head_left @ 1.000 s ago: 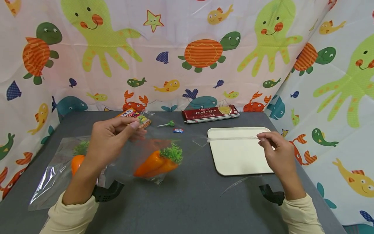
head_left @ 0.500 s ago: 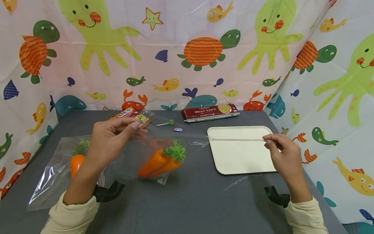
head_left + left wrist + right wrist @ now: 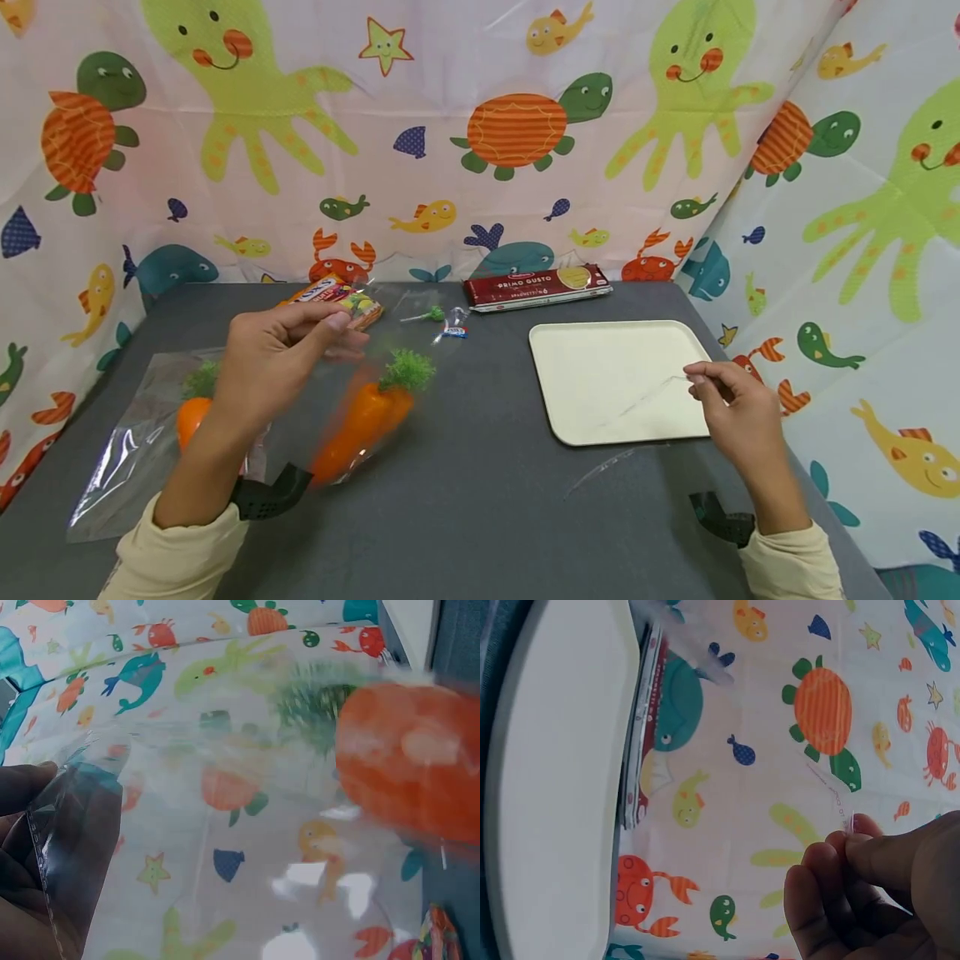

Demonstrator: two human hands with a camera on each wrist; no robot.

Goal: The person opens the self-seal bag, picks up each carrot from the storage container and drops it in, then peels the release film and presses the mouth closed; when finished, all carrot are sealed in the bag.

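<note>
My left hand (image 3: 337, 329) pinches the top of a clear plastic bag (image 3: 150, 847) and holds it above the grey table (image 3: 480, 517). An orange toy carrot (image 3: 363, 421) with a green tuft hangs tilted inside it, blurred; it fills the upper right of the left wrist view as the carrot (image 3: 409, 765). My right hand (image 3: 699, 381) pinches one end of a thin clear plastic strip (image 3: 637, 402) over the white tray (image 3: 592, 358). The strip (image 3: 832, 791) sits between thumb and forefinger in the right wrist view.
A second bagged carrot (image 3: 191, 417) lies at the left under my forearm. A snack packet (image 3: 337, 296), a lollipop (image 3: 426, 315), a small candy (image 3: 453, 332) and a red spaghetti pack (image 3: 536, 287) lie at the back. Another clear strip (image 3: 607, 467) lies before the tray.
The strip stretched between bag and right hand has come free of the bag. The bag and carrot swung down and left; the right hand dropped lower with the strip.
</note>
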